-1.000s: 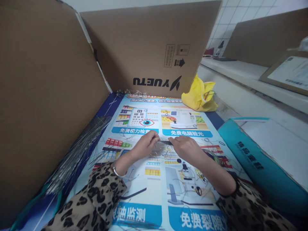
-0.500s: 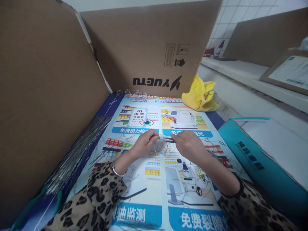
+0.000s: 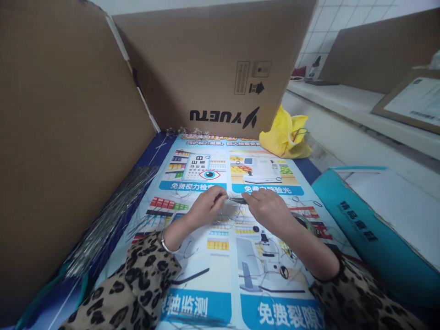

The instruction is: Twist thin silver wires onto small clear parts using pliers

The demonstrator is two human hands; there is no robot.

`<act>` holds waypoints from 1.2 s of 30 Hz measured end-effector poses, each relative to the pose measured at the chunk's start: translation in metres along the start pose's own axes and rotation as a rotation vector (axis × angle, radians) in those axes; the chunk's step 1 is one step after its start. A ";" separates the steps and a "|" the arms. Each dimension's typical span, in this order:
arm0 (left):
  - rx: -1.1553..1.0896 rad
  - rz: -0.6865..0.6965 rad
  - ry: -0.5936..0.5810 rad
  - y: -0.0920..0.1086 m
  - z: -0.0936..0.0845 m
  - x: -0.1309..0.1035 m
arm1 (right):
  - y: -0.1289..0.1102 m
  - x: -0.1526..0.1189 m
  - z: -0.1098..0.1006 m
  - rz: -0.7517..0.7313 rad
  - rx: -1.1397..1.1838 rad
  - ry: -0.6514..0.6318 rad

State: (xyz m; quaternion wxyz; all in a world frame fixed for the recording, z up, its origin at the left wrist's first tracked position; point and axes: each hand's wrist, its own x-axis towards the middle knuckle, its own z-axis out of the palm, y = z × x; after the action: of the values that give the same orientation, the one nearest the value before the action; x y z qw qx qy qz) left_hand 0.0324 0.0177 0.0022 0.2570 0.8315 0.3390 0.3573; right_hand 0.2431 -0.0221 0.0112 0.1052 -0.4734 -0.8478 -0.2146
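Note:
My left hand (image 3: 208,205) is closed in a pinch on thin wire (image 3: 229,211), whose fine loops hang just below the fingers. My right hand (image 3: 266,206) is wrapped round a pair of pliers (image 3: 238,200). The dark jaws point left, look closed, and reach to the fingertips of my left hand, at the wire. Both hands are above a printed poster (image 3: 220,270) spread over the table. My right palm hides the pliers' handles.
A bundle of straight wires (image 3: 110,220) lies on the left. Cardboard panels (image 3: 206,59) stand at the left and back. A yellow bag (image 3: 287,137) sits at the back right, and a teal box (image 3: 364,229) on the right. Wire scraps are scattered across the poster.
The pliers' jaws have closed and come nearer to my left fingertips. My right hand has shifted slightly left and down; my left hand has hardly moved.

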 end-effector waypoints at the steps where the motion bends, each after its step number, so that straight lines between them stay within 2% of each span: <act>1: 0.001 -0.005 -0.005 0.000 0.000 0.000 | 0.000 0.000 0.000 0.001 0.005 -0.004; 6: -0.008 -0.064 -0.024 0.000 -0.001 0.001 | 0.002 0.000 0.002 0.063 0.041 -0.032; 11: -0.057 -0.141 -0.004 -0.004 -0.004 0.003 | 0.006 0.002 0.008 0.254 0.061 -0.187; 17: -0.182 -0.169 -0.035 -0.006 -0.005 0.003 | 0.006 -0.001 0.022 0.236 0.077 -0.273; 23: -0.173 -0.154 -0.042 -0.003 -0.006 0.004 | 0.004 0.001 0.010 0.212 0.143 -0.232; 28: -0.120 -0.144 -0.052 -0.005 -0.005 0.004 | -0.001 0.004 0.006 0.247 0.338 -0.142; 31: -0.080 -0.119 -0.055 -0.006 -0.003 0.004 | -0.003 0.005 0.009 0.283 0.590 -0.117; 36: -0.005 -0.058 -0.058 -0.006 0.001 0.006 | -0.010 0.006 0.011 0.470 0.996 -0.142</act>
State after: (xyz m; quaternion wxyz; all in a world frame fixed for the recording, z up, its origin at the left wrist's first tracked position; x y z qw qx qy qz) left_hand 0.0337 0.0258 -0.0002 0.2790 0.8308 0.3545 0.3260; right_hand 0.2318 -0.0166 0.0011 0.3042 -0.5560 -0.7234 0.2739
